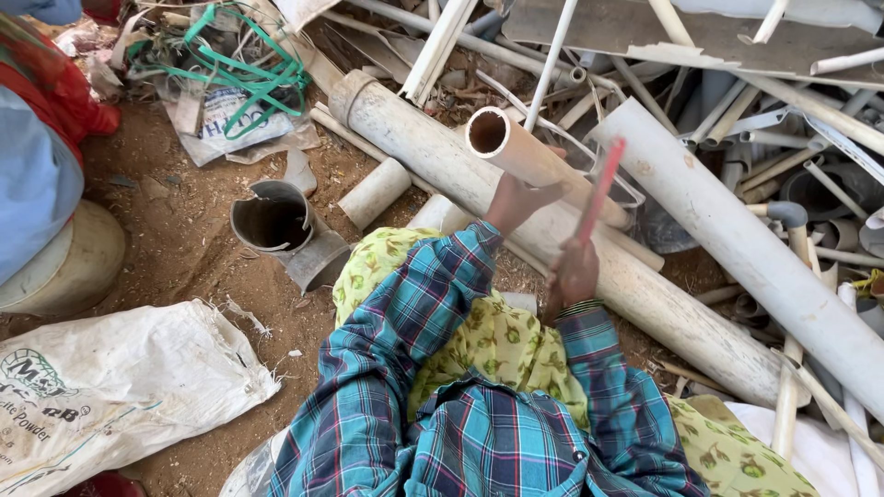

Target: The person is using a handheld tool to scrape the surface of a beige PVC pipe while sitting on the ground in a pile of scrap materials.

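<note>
Left hand (517,201) closed around cream pipe (529,156), mouth at 11 o'clock | right hand (573,274) clenched on red handle (599,189) | risk: fingers may be struck if blow glances.

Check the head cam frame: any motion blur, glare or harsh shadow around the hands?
Head view: daylight, mostly even. The red tool in the right hand is smeared by motion blur. The left hand on the cream pipe is sharp but dark. The pale pipes at right look bright, and the pipe's open mouth is in shadow.
</note>
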